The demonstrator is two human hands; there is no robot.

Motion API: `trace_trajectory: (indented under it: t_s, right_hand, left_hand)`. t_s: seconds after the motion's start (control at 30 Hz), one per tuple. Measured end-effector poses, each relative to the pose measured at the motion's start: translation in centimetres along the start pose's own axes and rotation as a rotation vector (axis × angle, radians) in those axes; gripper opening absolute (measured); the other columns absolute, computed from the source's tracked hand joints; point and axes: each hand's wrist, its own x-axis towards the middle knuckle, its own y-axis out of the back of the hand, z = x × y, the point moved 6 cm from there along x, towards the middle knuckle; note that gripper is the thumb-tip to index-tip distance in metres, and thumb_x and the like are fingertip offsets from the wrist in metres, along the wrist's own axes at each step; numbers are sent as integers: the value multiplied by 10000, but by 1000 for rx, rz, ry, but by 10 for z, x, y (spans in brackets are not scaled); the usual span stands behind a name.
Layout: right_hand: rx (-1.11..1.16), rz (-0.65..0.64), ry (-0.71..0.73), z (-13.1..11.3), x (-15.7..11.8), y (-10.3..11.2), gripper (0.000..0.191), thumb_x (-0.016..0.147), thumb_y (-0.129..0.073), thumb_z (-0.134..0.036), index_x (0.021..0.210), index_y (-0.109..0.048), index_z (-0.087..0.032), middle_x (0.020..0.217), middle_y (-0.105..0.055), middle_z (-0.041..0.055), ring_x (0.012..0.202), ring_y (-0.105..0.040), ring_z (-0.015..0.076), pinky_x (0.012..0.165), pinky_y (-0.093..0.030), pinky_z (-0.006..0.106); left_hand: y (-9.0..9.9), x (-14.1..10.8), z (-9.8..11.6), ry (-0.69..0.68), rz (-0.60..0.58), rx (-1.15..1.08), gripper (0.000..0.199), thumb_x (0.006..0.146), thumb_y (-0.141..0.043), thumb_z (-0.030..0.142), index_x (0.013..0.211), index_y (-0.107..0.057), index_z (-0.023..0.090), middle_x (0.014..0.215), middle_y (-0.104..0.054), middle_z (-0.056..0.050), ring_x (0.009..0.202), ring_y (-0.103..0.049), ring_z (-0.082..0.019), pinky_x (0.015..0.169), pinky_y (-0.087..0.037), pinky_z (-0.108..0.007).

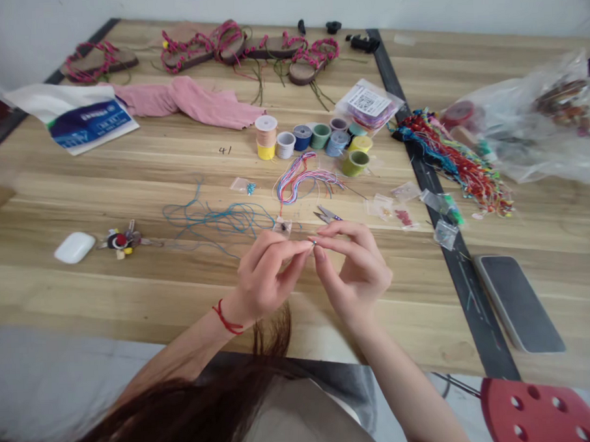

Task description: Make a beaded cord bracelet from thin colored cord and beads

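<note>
Left hand (268, 277) and right hand (353, 270) are pinching a tiny bead (314, 243), tips pressed together. Scissors (326, 214) are lying just beyond.

This is a handicraft workspace, though the frame cannot settle whether it is in a home or a small studio. A long, light wood-grain table with a black metal strip (106, 281) serves as the workbench. It holds round spools of coloured thread (302, 137), a loose tangle of thin blue cord (216, 218), small clear plastic bags of beads (392, 207), a bundle of multicoloured knotted cords (449, 159), and brown-soled sandals laced with pink cord (278, 49). A round red perforated stool (538, 409) stands beside the table.
</note>
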Motion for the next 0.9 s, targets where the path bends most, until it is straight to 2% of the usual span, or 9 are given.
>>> trace_trajectory:
  t_s: [0.63,0.9]
  right_hand:
    - [1,1,-6,0,-1,0,234,788,-672,-103,925,-722,-285,961,-687,27,876,-649,187,824,-556,442]
    - [125,-44,-111,6,2,-2,195,820,-641,-125,906,-733,-274,958,-669,34,927,-641,190,867,-531,429]
  left_hand:
    - [0,2,1,1,-16,-21,165,836,-646,86,985,-609,144,791,-628,-23,699,-572,-95,591,-479,-197]
    - [0,4,-2,83,-11,-63,118,843,-644,98,944,-614,150,775,-620,-20,702,-557,-87,521,-434,-170]
